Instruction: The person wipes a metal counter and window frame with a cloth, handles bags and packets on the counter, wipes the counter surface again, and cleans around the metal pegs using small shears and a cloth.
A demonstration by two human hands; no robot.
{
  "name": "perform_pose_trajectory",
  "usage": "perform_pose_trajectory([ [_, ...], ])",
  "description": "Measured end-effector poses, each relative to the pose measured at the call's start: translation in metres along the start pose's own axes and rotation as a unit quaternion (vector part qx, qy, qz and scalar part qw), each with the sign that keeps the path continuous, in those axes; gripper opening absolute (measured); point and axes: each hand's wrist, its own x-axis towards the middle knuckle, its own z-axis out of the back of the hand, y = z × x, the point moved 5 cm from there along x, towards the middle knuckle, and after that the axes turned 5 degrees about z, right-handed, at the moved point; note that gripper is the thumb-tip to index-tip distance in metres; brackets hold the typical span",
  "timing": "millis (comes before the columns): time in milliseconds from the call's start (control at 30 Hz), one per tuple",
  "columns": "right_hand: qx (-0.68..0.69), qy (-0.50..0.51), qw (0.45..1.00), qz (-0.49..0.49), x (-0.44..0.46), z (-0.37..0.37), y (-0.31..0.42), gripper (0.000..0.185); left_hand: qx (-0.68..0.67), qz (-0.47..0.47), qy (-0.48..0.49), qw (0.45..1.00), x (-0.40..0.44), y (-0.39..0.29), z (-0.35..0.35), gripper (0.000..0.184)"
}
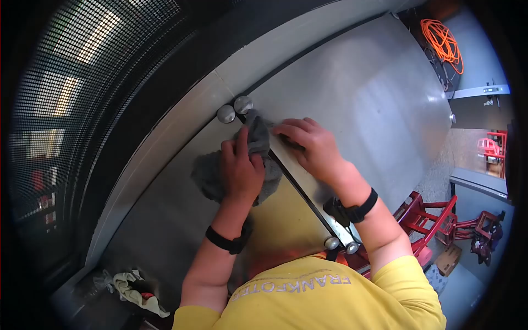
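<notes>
My left hand [241, 171] presses on a grey cloth [208, 175], its fingers gripping the bunched fabric. The cloth lies across the seam between two metal tabletops, close to two round metal knobs [242, 104] at the far end. My right hand [314, 147] is just right of the cloth, low over the right metal tabletop [363, 104]. Its fingers curl inward over a dark patch; whether that is an object or a shadow I cannot tell. Both wrists wear black bands [364, 206].
A pale ledge [181, 104] and dark mesh screen [110, 71] border the far left. Two more knobs [331, 243] mark the near seam end. Red stools [423, 220] stand right. An orange cable [441, 44] hangs upper right; a pale cloth [129, 289] lies lower left.
</notes>
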Motion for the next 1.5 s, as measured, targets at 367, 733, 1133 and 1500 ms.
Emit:
perform_pose_trajectory([
  [367, -0.063, 0.129, 0.989, 0.027, 0.015, -0.008, -0.023, 0.035, 0.039, 0.047, 0.05, 0.997, 0.02, -0.01, 0.006, 0.059],
  [733, -0.064, 0.163, 0.978, 0.112, 0.037, -0.017, -0.026, 0.035, -0.068, 0.013, 0.008, 0.998, 0.013, 0.007, -0.007, 0.059],
  [1133, -0.043, 0.202, 0.974, 0.09, 0.033, -0.001, -0.049, 0.032, -0.148, -0.07, -0.054, 0.985, 0.009, 0.001, -0.008, 0.041],
  [1500, 0.027, 0.028, 0.999, -0.026, -0.009, 0.06, -0.037, 0.027, 0.018, -0.132, -0.084, 0.987, 0.025, -0.015, 0.004, 0.022],
])
